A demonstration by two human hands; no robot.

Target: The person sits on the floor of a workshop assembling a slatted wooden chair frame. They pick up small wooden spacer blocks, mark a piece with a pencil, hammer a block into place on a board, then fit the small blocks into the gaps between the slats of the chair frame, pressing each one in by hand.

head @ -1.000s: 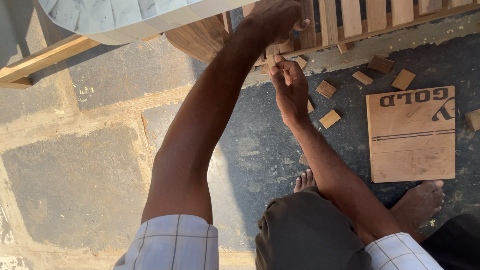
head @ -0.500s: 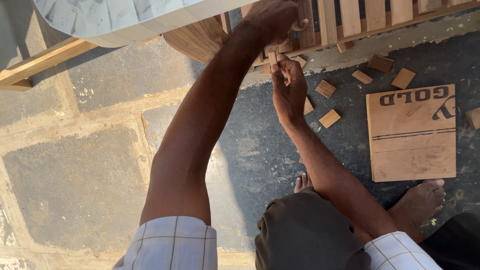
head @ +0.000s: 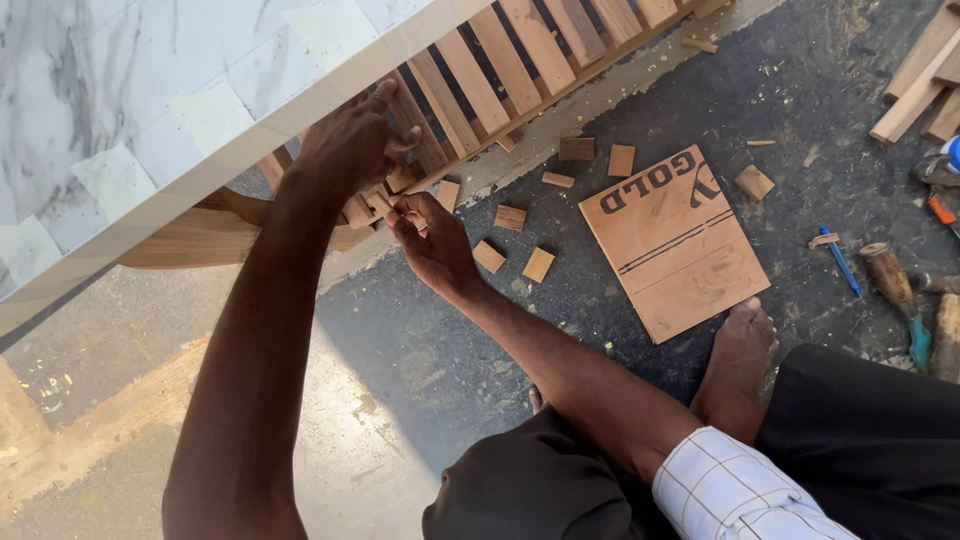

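Observation:
My left hand (head: 350, 145) reaches up to the lower edge of a wooden slatted frame (head: 520, 60) and grips a slat end, beside a small wooden block (head: 400, 180). My right hand (head: 430, 235) is just below it, fingers pinched on a small wood piece at the same spot. Several small wooden blocks (head: 510, 218) lie on the dark floor to the right of my hands. What the fingertips hold is partly hidden.
A white marbled tabletop (head: 150, 110) juts in at the upper left over a curved wooden base (head: 200, 235). A printed cardboard sheet (head: 675, 240) lies by my bare foot (head: 740, 350). A blue pen (head: 842, 262), a wooden-handled tool (head: 890, 280) and wood strips (head: 915, 90) are at the right.
The view has shifted, so the frame and floor objects sit differently. My right hand has risen a little toward the left hand at the slat edge.

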